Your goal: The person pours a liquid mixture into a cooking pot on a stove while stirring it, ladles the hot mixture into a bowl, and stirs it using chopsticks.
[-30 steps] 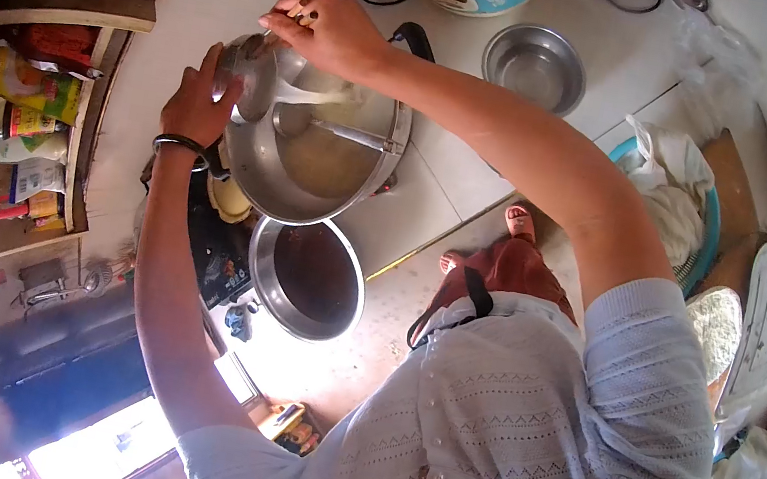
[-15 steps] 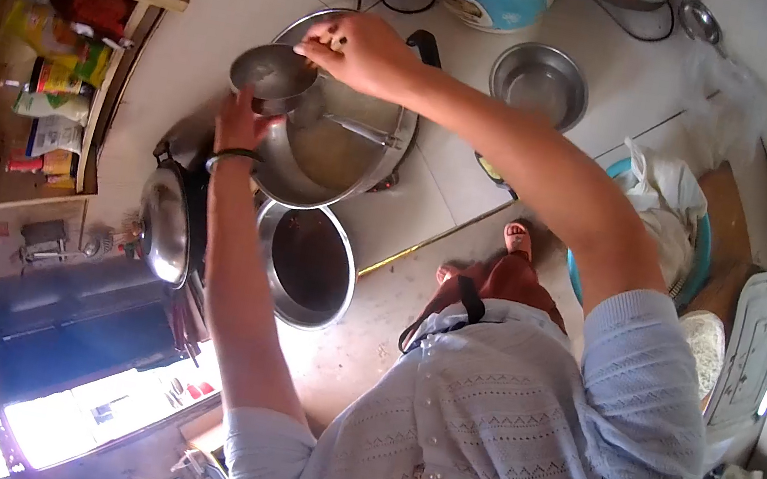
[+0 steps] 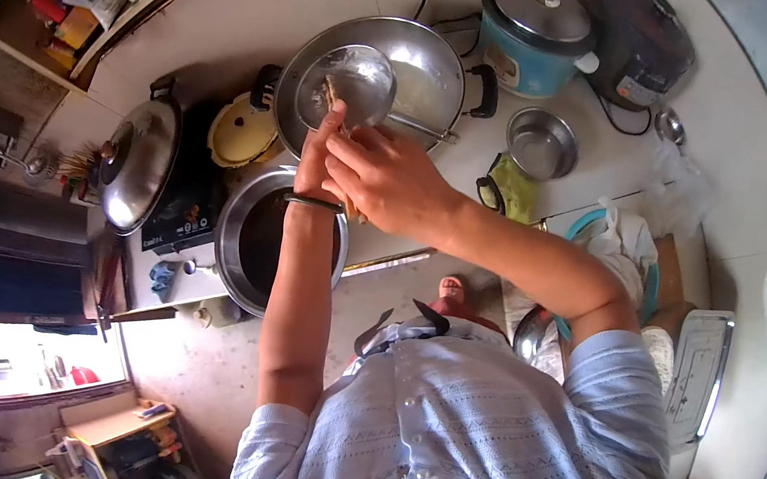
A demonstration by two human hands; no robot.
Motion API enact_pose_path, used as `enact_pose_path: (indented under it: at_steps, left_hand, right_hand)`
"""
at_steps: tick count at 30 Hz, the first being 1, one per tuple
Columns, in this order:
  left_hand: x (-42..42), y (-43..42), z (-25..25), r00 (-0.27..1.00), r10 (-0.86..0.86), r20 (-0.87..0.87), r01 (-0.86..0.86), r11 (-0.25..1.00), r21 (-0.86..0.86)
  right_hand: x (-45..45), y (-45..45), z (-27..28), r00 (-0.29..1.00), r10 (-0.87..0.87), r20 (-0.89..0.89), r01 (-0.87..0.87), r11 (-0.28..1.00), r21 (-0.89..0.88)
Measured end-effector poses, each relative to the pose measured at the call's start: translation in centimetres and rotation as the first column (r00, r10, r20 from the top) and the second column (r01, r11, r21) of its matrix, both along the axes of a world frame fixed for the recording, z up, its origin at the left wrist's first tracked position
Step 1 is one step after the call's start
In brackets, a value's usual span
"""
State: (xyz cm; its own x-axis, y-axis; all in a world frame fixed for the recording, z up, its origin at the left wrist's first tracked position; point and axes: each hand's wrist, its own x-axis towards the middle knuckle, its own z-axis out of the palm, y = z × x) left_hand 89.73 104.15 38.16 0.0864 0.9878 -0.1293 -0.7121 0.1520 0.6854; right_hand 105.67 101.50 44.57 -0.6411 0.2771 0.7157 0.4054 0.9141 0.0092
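My left hand (image 3: 317, 152) holds the rim of a small metal bowl (image 3: 360, 73) over the near side of a wide metal wok (image 3: 434, 60). The bowl's inside faces up, with a little whitish residue in it. Closed around thin wooden chopsticks (image 3: 331, 92), my right hand (image 3: 383, 179) crosses beside my left hand, and their tips reach into the bowl. A metal ladle (image 3: 418, 127) rests in the wok, its handle pointing right; pale liquid lies at the wok's bottom.
A metal basin (image 3: 228, 239) with dark contents stands near the counter edge. Left are a lidded pan (image 3: 138, 163) and a yellowish dish (image 3: 242, 133). To the right are a blue rice cooker (image 3: 525, 60), a dark appliance (image 3: 643, 55), an empty metal bowl (image 3: 541, 144) and a green cloth (image 3: 511, 188).
The view has shifted. The bowl has turned from tilted to facing up. My right hand has come down from the bowl's far side to the near side, with the chopsticks now clearly visible.
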Motion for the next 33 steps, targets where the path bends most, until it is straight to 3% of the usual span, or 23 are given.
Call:
enact_pose_path:
  at_steps: [3,4,7,10,13,15,16,18,19,21,23,26,28,31,33]
  left_hand:
    - [-1.0,-1.3,0.7,0.999,0.037,-0.003,-0.037,0.999,-0.030]
    - [-1.4,-1.9,1.3,0.998,0.057,0.008,-0.057,0.997,-0.052]
    - [-3.9,-3.9,2.1,0.988,0.153,-0.036,-0.154,0.987,-0.040]
    - [-8.3,-8.8,2.1,0.981,0.189,0.048,-0.192,0.980,0.055]
    - [-11.0,-14.6,3.2,0.963,0.232,0.140,-0.252,0.956,0.152]
    - [-13.3,-19.8,2.9,0.937,0.339,0.085,-0.349,0.924,0.158]
    - [-14.2,-22.0,3.2,0.933,0.327,0.151,-0.352,0.917,0.189]
    - [-15.5,-28.5,2.9,0.853,0.504,0.132,-0.521,0.837,0.170]
    - [-15.8,-31.9,2.5,0.762,0.646,0.031,-0.639,0.745,0.192]
    - [-15.9,-39.3,1.9,0.609,0.792,0.039,-0.791,0.603,0.103]
    - [-13.3,-45.6,2.8,0.414,0.909,0.053,-0.909,0.416,-0.028]
    - [-11.4,-55.0,1.6,0.225,0.960,-0.168,-0.971,0.234,0.040]
    - [-11.7,-62.8,-2.3,0.105,0.994,-0.015,-0.991,0.104,-0.086]
    - [-9.4,-59.5,-2.7,0.033,0.997,-0.075,-0.998,0.037,0.050]
    - [-10.4,-60.4,-4.6,0.078,0.996,-0.033,-0.995,0.080,0.064]
  right_hand:
    - [-0.9,-1.4,-0.2,0.998,0.028,-0.063,-0.032,0.998,-0.057]
    - [-0.5,-1.6,0.1,0.987,0.104,-0.123,-0.119,0.985,-0.122]
    - [1.3,0.2,0.0,0.970,-0.108,-0.220,0.058,0.974,-0.221]
    - [3.3,5.4,-3.4,0.893,-0.391,0.221,0.431,0.884,-0.178]
    - [2.5,8.8,-6.6,0.727,-0.317,0.609,0.545,0.806,-0.231]
    - [2.2,10.6,-7.0,0.693,-0.253,0.675,0.535,0.808,-0.246]
    - [2.1,11.3,-7.2,0.676,-0.218,0.704,0.527,0.810,-0.255]
    - [2.3,12.6,-6.3,0.680,-0.166,0.715,0.587,0.707,-0.394]
    - [2.4,13.4,-5.8,0.683,-0.133,0.718,0.607,0.650,-0.457]
    - [4.1,16.4,-6.2,0.662,-0.180,0.728,0.619,0.679,-0.395]
    - [6.5,17.6,-5.1,0.774,-0.183,0.606,0.461,0.819,-0.342]
    - [7.6,17.5,-3.1,0.724,-0.313,0.615,0.477,0.871,-0.118]
    - [7.8,17.1,-2.4,0.681,-0.423,0.597,0.510,0.860,0.027]
    - [9.4,14.9,-0.5,0.623,-0.446,0.643,0.475,0.868,0.142]
    - [9.9,13.0,1.2,0.602,-0.377,0.704,0.505,0.863,0.030]
